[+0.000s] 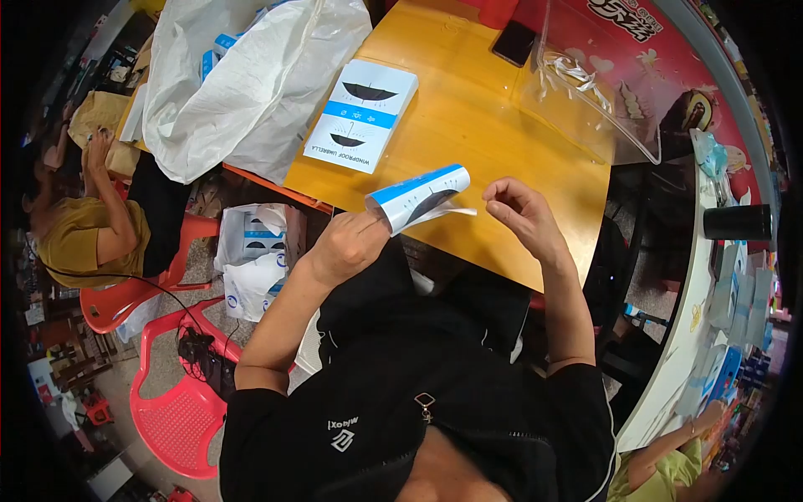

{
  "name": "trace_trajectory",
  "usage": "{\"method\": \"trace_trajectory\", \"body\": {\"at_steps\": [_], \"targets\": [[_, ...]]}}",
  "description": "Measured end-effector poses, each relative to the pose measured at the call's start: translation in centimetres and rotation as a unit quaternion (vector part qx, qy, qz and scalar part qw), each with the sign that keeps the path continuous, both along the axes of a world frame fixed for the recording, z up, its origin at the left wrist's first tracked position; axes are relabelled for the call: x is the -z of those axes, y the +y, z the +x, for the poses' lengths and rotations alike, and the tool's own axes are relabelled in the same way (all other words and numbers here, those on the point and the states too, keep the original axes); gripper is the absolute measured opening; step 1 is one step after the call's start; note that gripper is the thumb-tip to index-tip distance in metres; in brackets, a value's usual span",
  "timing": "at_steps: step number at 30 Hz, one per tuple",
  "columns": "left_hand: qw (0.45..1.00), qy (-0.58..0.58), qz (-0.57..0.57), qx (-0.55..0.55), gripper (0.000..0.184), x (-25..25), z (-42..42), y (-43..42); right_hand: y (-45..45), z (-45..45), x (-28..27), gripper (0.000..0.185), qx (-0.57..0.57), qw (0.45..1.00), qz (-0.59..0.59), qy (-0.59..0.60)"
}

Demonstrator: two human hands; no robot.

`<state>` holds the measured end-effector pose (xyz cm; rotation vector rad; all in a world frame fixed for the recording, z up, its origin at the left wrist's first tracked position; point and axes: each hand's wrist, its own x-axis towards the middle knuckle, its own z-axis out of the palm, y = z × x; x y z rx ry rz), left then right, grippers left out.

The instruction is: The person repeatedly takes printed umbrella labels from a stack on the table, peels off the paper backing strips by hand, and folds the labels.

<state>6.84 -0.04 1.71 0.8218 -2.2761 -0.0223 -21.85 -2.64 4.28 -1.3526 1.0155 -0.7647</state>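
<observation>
A curled printed sheet, white and blue with a dark umbrella picture, is held over the table's near edge. My left hand is closed on its left end, with some fingers hidden by the paper. Just right of the sheet is my right hand, apart from it, its thumb and fingertips curled towards each other; whether anything small is between them cannot be made out. A stack of flat umbrella-printed sheets lies on the yellow table behind the curled one.
A large white sack with blue-and-white packs stands at the back left. A phone and a clear bin holding white strips are at the back right. Below left are a white bag and a pink chair. Other people sit at both sides.
</observation>
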Motion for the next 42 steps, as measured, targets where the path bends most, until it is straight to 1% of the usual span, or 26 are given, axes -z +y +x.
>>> {"method": "trace_trajectory", "body": {"at_steps": [4, 5, 6, 8, 10, 13, 18, 20, 21, 23, 24, 25, 26, 27, 28, 29, 30, 31, 32, 33, 34, 35, 36, 37, 39, 42], "targets": [[1.0, 0.015, 0.003, 0.003, 0.01, -0.4, -0.2, -0.2, 0.4, 1.5, -2.0, 0.03, -0.029, 0.951, -0.239, 0.194], [1.0, 0.015, 0.003, 0.004, 0.01, -0.3, -0.2, -0.3, 0.7, 2.4, -2.8, 0.023, -0.012, 0.934, -0.27, 0.232], [1.0, 0.018, 0.002, 0.005, 0.01, -0.2, -0.3, -0.3, 0.7, 2.4, -2.6, 0.023, -0.012, 0.934, -0.27, 0.232], [1.0, 0.022, 0.001, 0.007, 0.01, -0.1, -0.3, -0.4, 0.6, 2.7, -2.2, 0.015, -0.038, 0.877, -0.388, 0.28], [1.0, 0.006, 0.008, -0.004, 0.011, 0.0, -0.2, -0.6, 1.4, 2.9, -3.6, 0.01, -0.033, 0.882, -0.395, 0.256], [1.0, 0.001, -0.007, 0.019, 0.014, 0.0, -0.5, -0.6, 2.2, 3.1, -5.7, 0.009, -0.111, 0.88, -0.424, 0.186], [1.0, 0.029, 0.004, 0.005, 0.015, -0.5, -1.2, -1.3, 2.0, 3.2, -8.7, 0.009, -0.143, 0.866, -0.433, 0.206], [0.999, -0.002, 0.047, -0.003, 0.027, -0.4, -0.8, -1.3, 2.0, 3.1, -9.7, 0.009, -0.159, 0.857, -0.438, 0.219], [0.999, -0.001, 0.045, -0.009, 0.027, -0.2, -0.7, -1.5, 2.0, 2.8, -10.3, 0.011, -0.172, 0.859, -0.433, 0.214], [0.998, 0.063, 0.023, -0.021, 0.018, 0.6, -0.7, -2.2, 1.5, 1.5, -11.8, 0.011, -0.182, 0.86, -0.434, 0.195], [0.994, 0.093, 0.049, -0.029, 0.015, 1.2, -0.3, -2.3, 0.7, -0.2, -12.0, 0.01, -0.162, 0.87, -0.424, 0.19], [0.994, 0.094, 0.048, -0.031, 0.015, 1.0, -0.3, -2.1, -0.2, -1.4, -12.9, 0.011, -0.113, 0.92, -0.349, 0.137], [0.973, 0.176, 0.145, -0.038, 0.015, 0.4, -0.4, -1.7, -1.7, -3.8, -12.2, 0.015, -0.024, 0.942, -0.305, 0.14], [0.935, 0.256, 0.241, -0.044, 0.016, -0.4, -0.6, -1.2, -4.1, -6.0, -12.4, 0.015, 0.018, 0.966, -0.246, 0.079], [0.857, 0.339, 0.386, -0.044, 0.02, -1.6, -0.9, -0.7, -7.5, -9.7, -11.7, 0.019, 0.082, 0.963, -0.225, 0.128], [0.857, 0.34, 0.385, -0.043, 0.02, -1.7, -1.1, -0.5, -10.8, -11.8, -10.4, 0.029, 0.197, 0.925, -0.243, 0.217], [0.765, 0.442, 0.467, -0.033, 0.02, -1.7, -1.2, -0.3, -12.3, -14.4, -7.9, 0.036, 0.274, 0.782, -0.359, 0.43], [0.654, 0.534, 0.535, -0.022, 0.02, -1.8, -1.3, -0.2, -13.3, -15.8, -5.9, 0.043, 0.328, 0.571, -0.448, 0.605], [0.635, 0.543, 0.55, -0.026, 0.02, -2.2, -1.3, -0.2, -12.6, -14.8, -6.2, 0.048, 0.326, 0.524, -0.526, 0.585], [0.635, 0.549, 0.543, -0.027, 0.02, -2.2, -1.3, -0.4, -12.1, -13.6, -6.3, 0.043, 0.335, 0.65, -0.513, 0.449], [0.602, 0.573, 0.556, -0.026, 0.021, -2.1, -1.4, -0.3, -10.5, -10.2, -6.6, 0.04, 0.33, 0.758, -0.475, 0.301], [0.567, 0.589, 0.575, -0.026, 0.021, -1.9, -1.5, 0.0, -8.2, -7.1, -6.1, 0.034, 0.3, 0.835, -0.418, 0.194], [0.565, 0.587, 0.579, -0.03, 0.021, -1.8, -1.6, 0.1, -5.7, -4.1, -5.8, 0.03, 0.268, 0.893, -0.352, 0.081], [0.559, 0.596, 0.576, -0.034, 0.021, -1.8, -1.8, 0.1, -3.4, -1.6, -5.9, 0.021, 0.2, 0.92, -0.324, 0.089], [0.544, 0.613, 0.572, -0.042, 0.021, -1.8, -2.4, 0.0, -0.9, 2.4, -4.3, 0.02, 0.129, 0.917, -0.37, 0.081], [0.552, 0.618, 0.56, -0.036, 0.022, -1.9, -2.8, 0.1, 0.6, 5.4, -2.9, 0.022, 0.18, 0.92, -0.335, 0.09]]}}
